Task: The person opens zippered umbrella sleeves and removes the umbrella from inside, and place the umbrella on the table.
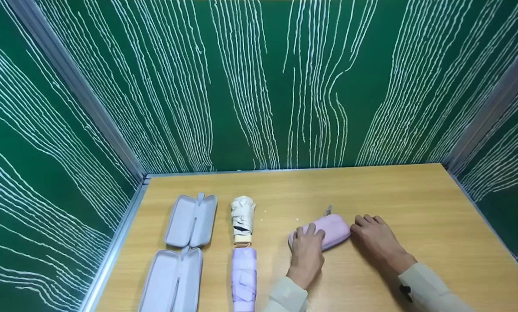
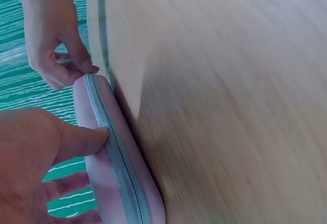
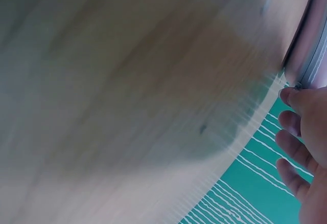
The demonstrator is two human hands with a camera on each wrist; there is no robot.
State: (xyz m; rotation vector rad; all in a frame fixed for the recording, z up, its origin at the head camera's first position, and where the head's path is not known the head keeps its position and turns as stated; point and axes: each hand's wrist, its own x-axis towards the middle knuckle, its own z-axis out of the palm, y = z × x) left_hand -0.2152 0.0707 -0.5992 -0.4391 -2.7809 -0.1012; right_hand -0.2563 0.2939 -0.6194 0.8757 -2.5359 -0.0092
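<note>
A pink zippered pencil case (image 1: pixel 334 227) lies on the table, right of centre. My left hand (image 1: pixel 306 255) grips its left part, the thumb along the zipper side and the fingers over the far side. In the left wrist view the grey zipper (image 2: pixel 122 165) runs closed along the case. At the case's right end, my right hand (image 1: pixel 376 238) pinches the small zipper pull (image 3: pixel 299 86) between thumb and forefinger; the fingertips partly hide the pull. The other fingers of that hand are bent and touch nothing visible.
Two pale grey-lilac cases (image 1: pixel 183 221) (image 1: pixel 161 277) lie opened out at the left. Between them and my hands are a folded cream umbrella (image 1: pixel 242 212) and a folded purple umbrella (image 1: pixel 244 277). Green walls (image 1: pixel 250 86) with white wavy lines enclose the wooden table (image 1: pixel 415 186).
</note>
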